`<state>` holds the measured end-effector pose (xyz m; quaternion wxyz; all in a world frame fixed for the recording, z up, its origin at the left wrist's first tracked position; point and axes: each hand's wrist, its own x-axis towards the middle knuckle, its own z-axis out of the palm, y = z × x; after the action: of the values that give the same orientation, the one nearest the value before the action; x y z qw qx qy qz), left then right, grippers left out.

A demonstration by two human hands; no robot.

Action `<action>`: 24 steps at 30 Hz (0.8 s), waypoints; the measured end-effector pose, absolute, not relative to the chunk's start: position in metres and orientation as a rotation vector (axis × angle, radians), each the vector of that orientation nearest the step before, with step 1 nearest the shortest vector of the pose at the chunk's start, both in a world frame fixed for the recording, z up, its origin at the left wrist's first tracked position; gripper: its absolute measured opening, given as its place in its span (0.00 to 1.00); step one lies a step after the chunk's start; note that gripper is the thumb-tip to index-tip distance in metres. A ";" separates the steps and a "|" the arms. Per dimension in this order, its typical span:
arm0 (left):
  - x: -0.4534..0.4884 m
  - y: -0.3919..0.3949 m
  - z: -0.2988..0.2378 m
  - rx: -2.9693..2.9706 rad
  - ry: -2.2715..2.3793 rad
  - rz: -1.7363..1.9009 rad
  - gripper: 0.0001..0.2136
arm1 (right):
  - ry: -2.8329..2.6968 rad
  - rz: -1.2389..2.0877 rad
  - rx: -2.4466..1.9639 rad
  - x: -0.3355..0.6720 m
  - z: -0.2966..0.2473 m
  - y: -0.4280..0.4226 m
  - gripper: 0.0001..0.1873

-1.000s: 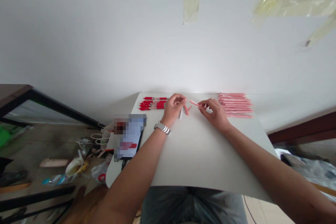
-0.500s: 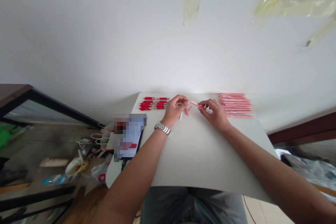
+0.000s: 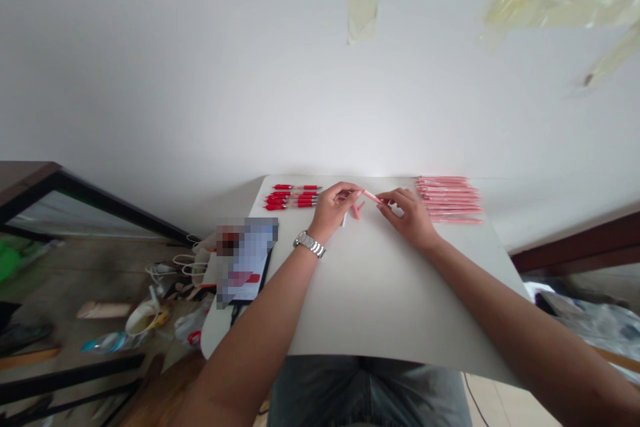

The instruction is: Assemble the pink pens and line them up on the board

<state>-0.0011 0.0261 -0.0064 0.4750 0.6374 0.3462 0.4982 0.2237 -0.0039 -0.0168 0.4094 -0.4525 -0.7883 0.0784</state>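
Note:
Between my hands, just above the white table [image 3: 380,300], is a slim pink pen refill or tube [image 3: 371,197]; its exact kind is too small to tell. My left hand [image 3: 336,207], with a metal watch on the wrist, pinches its left end. The fingers of my right hand [image 3: 406,213] close on the other end. Below the left fingertips lie small pink pieces [image 3: 356,211] and a white piece [image 3: 344,220], partly hidden by that hand. Left of it rests a row of red pens [image 3: 293,200]. Several pink sticks [image 3: 450,200] lie in a stack right of my right hand.
A phone or tablet [image 3: 250,273], its screen blurred out, stands at the table's left edge with cables beside it. A wall [image 3: 300,80] rises directly behind the table. On the floor to the left are a bottle [image 3: 106,343] and a cup [image 3: 143,317].
Both hands stay almost in place, still holding the pink piece, which tilts slightly more. The rest of the table looks the same.

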 end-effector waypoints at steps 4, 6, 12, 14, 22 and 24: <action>0.000 0.029 -0.011 1.611 0.983 1.336 0.08 | -1.905 0.218 -1.172 0.224 -0.016 -0.004 0.10; 0.000 0.027 -0.010 1.704 1.060 1.368 0.06 | -1.853 0.234 -1.199 0.225 -0.016 -0.003 0.10; 0.002 0.014 -0.002 2.214 1.295 1.270 0.03 | -1.726 0.294 -1.221 0.228 -0.018 -0.001 0.13; 0.003 0.012 -0.001 2.294 1.339 1.213 0.03 | -1.701 0.313 -1.215 0.227 -0.017 -0.002 0.13; 0.009 0.010 -0.004 2.421 1.422 1.070 0.04 | -1.632 0.476 -1.130 0.222 -0.012 -0.008 0.14; 0.011 0.010 -0.005 2.440 1.436 1.043 0.04 | -1.623 0.501 -1.118 0.222 -0.012 -0.008 0.14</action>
<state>0.0114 0.0097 -0.0046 0.0621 0.8071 0.4750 0.3450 0.2222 -0.0082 -0.0122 0.5262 -0.4677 -0.6785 0.2096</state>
